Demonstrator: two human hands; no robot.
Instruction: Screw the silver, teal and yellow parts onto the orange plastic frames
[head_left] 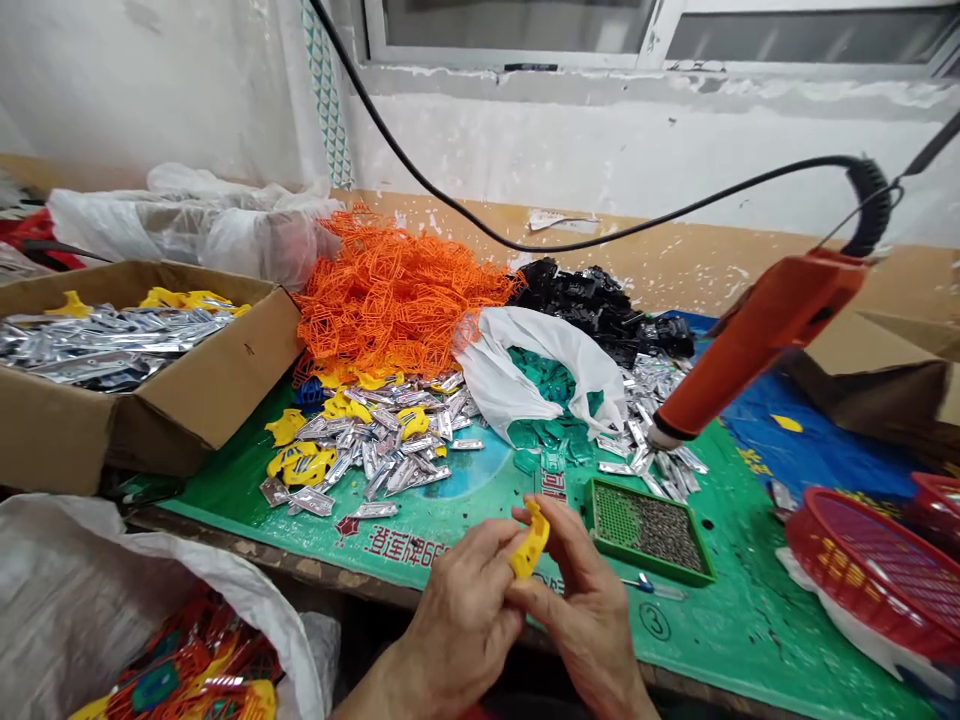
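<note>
Left hand [457, 620], right hand [581, 610] together, clamped on yellow plastic piece [531, 540]; loosened grip could drop it past near table edge [247, 553].

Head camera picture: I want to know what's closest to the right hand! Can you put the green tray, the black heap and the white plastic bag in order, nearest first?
1. Green tray: on the table, just ahead of the right hand and to its right.
2. White plastic bag: farther ahead, in the middle of the table.
3. Black heap: farthest, at the back, behind the bag.
</note>
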